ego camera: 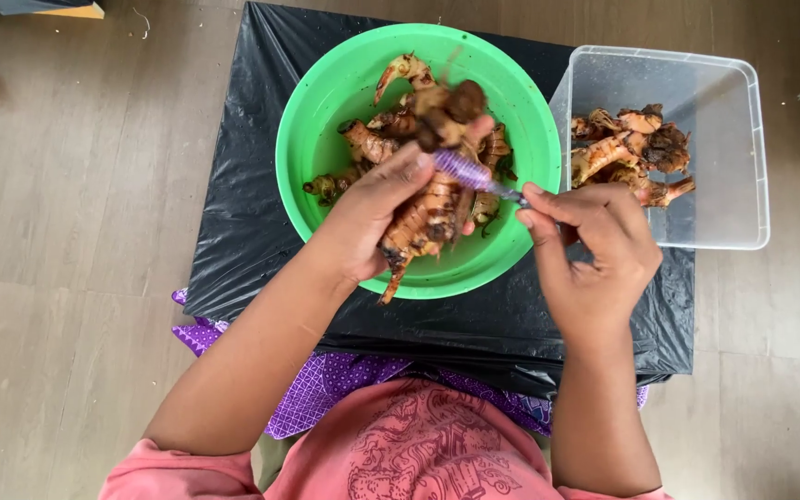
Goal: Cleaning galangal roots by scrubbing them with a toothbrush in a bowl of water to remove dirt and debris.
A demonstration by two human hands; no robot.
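Left hand (372, 218) grips root (428, 218); right hand (590, 245) pinches purple knife (474, 173). Blade near thumb; slip could cut.

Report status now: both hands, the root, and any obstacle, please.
Left hand grips root clump over green bowl. Right hand holds purple tool against it. Nothing in the way.

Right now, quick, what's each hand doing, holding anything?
Left hand: closed around a brown root cluster over the green bowl.
Right hand: closed, pinching a purple-handled tool.
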